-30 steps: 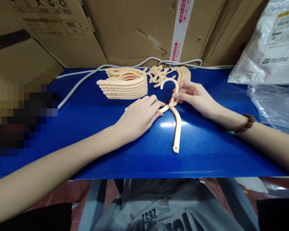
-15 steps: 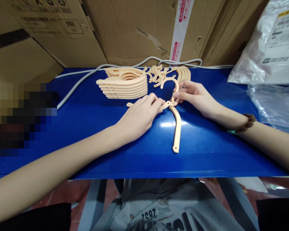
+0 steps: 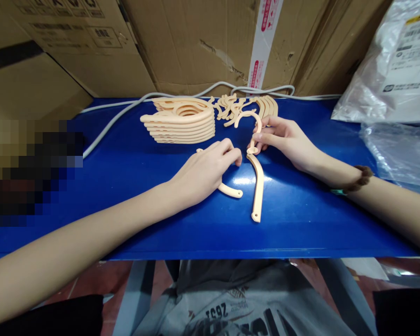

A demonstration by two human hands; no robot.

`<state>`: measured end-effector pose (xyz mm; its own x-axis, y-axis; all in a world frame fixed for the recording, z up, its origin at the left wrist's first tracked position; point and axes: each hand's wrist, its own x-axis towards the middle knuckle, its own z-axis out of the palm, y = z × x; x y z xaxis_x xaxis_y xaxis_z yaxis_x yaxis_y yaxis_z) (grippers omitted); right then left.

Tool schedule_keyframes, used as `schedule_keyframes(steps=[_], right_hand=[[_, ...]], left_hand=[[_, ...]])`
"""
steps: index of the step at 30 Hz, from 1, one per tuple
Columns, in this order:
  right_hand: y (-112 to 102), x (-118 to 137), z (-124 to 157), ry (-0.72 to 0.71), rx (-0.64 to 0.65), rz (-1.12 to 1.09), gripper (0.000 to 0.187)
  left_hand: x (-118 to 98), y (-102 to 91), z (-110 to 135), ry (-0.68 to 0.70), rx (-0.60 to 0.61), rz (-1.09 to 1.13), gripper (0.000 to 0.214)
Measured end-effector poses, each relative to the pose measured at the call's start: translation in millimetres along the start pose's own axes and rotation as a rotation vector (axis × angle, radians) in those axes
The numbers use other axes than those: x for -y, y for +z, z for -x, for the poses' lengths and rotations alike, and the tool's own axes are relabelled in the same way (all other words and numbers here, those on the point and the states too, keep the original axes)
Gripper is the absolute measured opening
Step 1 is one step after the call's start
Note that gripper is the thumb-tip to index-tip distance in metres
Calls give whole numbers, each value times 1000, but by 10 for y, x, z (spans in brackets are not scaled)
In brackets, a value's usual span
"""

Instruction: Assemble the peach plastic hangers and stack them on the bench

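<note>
My right hand (image 3: 283, 136) pinches the stem of a cream plastic hanger hook (image 3: 249, 113), whose curve points up and to the left. At the hook's round base, a curved hanger arm (image 3: 258, 186) meets it and lies towards the table's front edge, with a hole at its near end. Left of it, my left hand (image 3: 210, 163) is closed over a second hanger arm (image 3: 231, 191). One end of that piece shows behind the knuckles, the other below the palm; its middle and my fingertips are hidden. This second arm is apart from the hook.
A stack of folded cream hangers (image 3: 182, 122) stands at the back of the blue table (image 3: 196, 233). Beside it lie loose hooks (image 3: 228, 106) and several curved arms (image 3: 269, 107). A white cable (image 3: 108, 130) runs along cardboard boxes (image 3: 196, 42). Plastic bags (image 3: 381, 70) sit at right.
My left hand has drawn its hanger arm away from the hook's base and turned it, so one end now points towards me. My right hand and the hook have hardly moved.
</note>
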<state>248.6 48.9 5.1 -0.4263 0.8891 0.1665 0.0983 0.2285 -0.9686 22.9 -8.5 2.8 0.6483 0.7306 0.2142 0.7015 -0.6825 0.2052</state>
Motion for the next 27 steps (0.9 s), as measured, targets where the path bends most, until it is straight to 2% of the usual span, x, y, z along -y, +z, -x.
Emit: schedule_keyframes(steps=[4, 8, 12, 15, 19, 23, 27], right_hand=[[3, -2, 1, 7, -4, 11, 24], [-2, -10, -4, -5, 7, -7, 22], [-3, -6, -4, -4, 7, -12, 22], [-4, -1, -1, 0, 4, -3, 22], [-5, 1, 1, 0, -2, 5, 24], [-5, 2, 3, -7, 10, -4, 22], [-2, 4, 4, -3, 9, 1, 23]], left_hand=[[-12, 8, 0, -1, -13, -64, 39], [4, 18, -8, 1, -46, -114, 31], [-8, -9, -44, -52, 14, -129, 25], [-39, -37, -62, -114, 60, -179, 32], [-61, -55, -36, -128, -31, -230, 46], [-44, -66, -3, -124, -110, -170, 62], [-23, -68, -6, -150, -153, -132, 65]])
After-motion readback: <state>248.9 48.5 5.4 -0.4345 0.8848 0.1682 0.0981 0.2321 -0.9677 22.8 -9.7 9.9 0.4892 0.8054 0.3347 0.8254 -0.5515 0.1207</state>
